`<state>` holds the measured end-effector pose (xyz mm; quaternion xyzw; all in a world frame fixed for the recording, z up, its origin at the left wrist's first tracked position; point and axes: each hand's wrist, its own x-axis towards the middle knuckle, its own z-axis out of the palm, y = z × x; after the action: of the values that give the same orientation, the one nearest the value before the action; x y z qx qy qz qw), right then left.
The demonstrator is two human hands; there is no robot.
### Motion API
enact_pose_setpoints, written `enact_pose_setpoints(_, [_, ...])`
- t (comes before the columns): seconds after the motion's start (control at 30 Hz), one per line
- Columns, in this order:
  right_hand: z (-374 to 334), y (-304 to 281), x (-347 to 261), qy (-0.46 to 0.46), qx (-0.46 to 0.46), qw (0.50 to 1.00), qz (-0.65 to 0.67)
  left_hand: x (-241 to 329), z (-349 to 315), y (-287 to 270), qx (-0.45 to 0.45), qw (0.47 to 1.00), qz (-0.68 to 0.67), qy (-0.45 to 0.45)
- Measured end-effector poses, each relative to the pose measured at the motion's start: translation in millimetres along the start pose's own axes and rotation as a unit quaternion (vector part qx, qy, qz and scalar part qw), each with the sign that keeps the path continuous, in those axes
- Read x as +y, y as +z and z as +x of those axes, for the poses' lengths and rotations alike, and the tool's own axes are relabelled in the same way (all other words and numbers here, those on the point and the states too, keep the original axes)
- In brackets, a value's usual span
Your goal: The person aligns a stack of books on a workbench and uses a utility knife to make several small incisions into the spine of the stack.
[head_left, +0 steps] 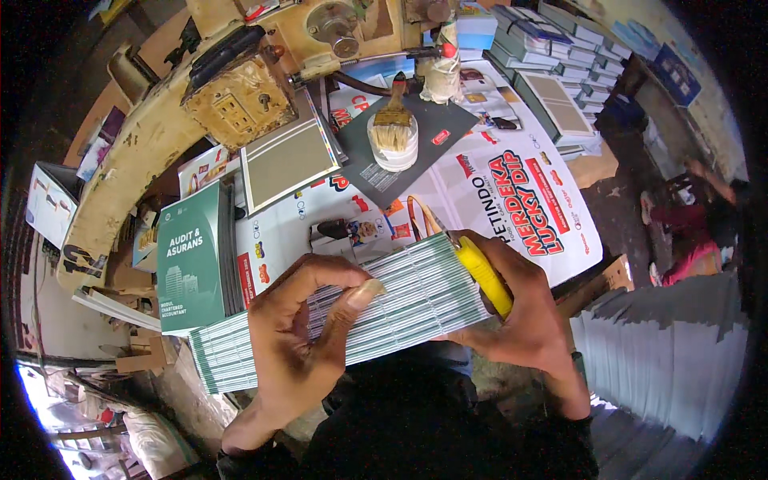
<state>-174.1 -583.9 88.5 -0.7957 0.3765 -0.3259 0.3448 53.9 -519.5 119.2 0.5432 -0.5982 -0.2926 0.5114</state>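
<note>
A long stack of thin green-and-white booklets (424,288) lies across in front of me, its striped edges facing up. My left hand (292,344) is closed around its middle, with the thumb and a bent forefinger near each other over the edges. At the right end of the stack, my right hand (532,324) holds a yellow cutter knife (484,276). Its other fingers reach under that end of the stack. The knife's blade end points away from me, beside the far edge of the booklets.
A pile of green books (192,256) stands at the left on the poster-covered table (552,264). Farther back, a brush (394,128) rests across a white tub (394,156) on a dark sheet. A beige machine (240,92) arches behind; stacked books (576,72) fill the far right.
</note>
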Motion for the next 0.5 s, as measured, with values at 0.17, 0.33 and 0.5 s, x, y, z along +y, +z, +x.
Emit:
enact_pose_setpoints(0.17, [0.3, 0.4, -2.4, 0.013, -0.018, 0.999, 0.023, 5.6, 0.3, -2.6, -0.013, 0.999, -0.044, -0.026])
enact_pose_setpoints(0.33, [-1.1, 2.0, 1.3, 0.014, -0.014, 1.000, 0.009, 6.3, 3.1, -6.4, 0.008, 0.992, -0.110, -0.059])
enact_pose_setpoints(0.5, [-0.5, 3.3, 2.8, 0.014, -0.010, 1.000, 0.007, 2.1, 4.6, -5.5, 0.014, 0.983, -0.180, -0.032])
